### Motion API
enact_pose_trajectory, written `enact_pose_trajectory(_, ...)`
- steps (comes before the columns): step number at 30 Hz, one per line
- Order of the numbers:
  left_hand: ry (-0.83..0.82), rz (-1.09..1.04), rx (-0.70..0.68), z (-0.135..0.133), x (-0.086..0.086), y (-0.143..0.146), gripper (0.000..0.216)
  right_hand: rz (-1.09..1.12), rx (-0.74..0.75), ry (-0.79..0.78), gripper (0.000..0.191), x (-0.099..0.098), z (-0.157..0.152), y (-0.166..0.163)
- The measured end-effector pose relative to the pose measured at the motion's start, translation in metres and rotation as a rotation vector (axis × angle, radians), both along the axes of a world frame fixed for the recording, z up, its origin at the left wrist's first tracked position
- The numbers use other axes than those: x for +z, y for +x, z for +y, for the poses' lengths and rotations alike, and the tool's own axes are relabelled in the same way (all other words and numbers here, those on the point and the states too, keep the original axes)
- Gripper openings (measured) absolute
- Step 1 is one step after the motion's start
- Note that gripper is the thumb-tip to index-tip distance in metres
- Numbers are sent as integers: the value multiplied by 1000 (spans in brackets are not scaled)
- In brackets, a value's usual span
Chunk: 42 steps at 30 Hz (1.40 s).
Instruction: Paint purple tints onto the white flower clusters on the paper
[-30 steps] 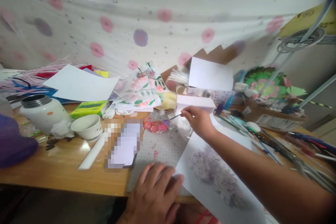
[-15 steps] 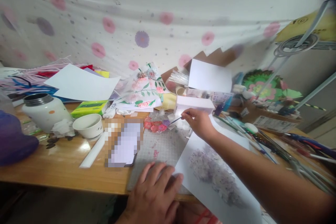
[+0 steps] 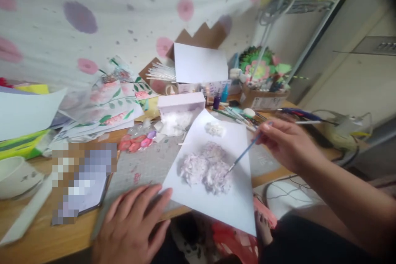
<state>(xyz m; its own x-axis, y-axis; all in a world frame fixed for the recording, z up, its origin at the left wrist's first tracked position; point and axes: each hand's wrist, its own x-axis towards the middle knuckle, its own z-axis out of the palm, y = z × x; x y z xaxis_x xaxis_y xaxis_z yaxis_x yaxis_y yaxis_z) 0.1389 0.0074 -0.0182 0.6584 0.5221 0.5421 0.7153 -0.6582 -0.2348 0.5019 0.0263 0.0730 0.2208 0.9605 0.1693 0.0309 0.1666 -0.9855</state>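
Your right hand (image 3: 286, 144) pinches a thin blue-handled paintbrush (image 3: 244, 154), fingers (image 3: 266, 128) closed on the upper end of the handle. The brush slants down to the left, and its tip meets the right edge of the pale mauve painted flower cluster (image 3: 204, 167). That cluster sits in the middle of a white sheet of paper (image 3: 216, 202). A smaller white dab (image 3: 215, 128) lies above it on the same sheet.

The sheet lies tilted on the wooden counter (image 3: 46, 239). Its lower corner overhangs the front edge; its left part overlaps a grey gridded cutting mat (image 3: 145, 165).

Your left hand (image 3: 133, 225) lies flat, palm down, fingers spread and holding nothing. Its fingertips rest on the mat and touch the sheet's lower left edge.

At the far edge of the mat lies a clear plastic palette with red, pink and purple paint wells (image 3: 136, 142). Just behind the sheet stands a white rectangular box (image 3: 181, 102), with white wadding (image 3: 176, 120) in front of it. To the left of the box lie sheets printed with pink flowers and green leaves (image 3: 105, 103). A white ceramic cup (image 3: 14, 175) stands at the far left. Right of the sheet, near your right hand, loose brushes and pens (image 3: 238, 114) lie beside a brown cardboard box (image 3: 261, 99) holding green and pink paper flowers (image 3: 261, 64).
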Motion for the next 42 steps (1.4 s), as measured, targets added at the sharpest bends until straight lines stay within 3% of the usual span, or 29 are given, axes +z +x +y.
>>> enact_pose_trajectory(5,10,54,1,3,-1,-1,44,12,8,-13,28,-21,-20,26)
enact_pose_trajectory(15,28,118,-85,15,-6,-13,59,-122,110,-13,26,-30,-27,30)
enact_pose_trajectory(22,58,126,-111,18,-6,-16,62,-151,135,-1,26,-31,-23,28)
enact_pose_trajectory(29,45,117,-120,20,-7,-16,65,-14,97,25,23,-28,-22,31)
enact_pose_trajectory(42,61,80,-188,26,-7,-16,69,-48,113,7,22,-29,-21,29)
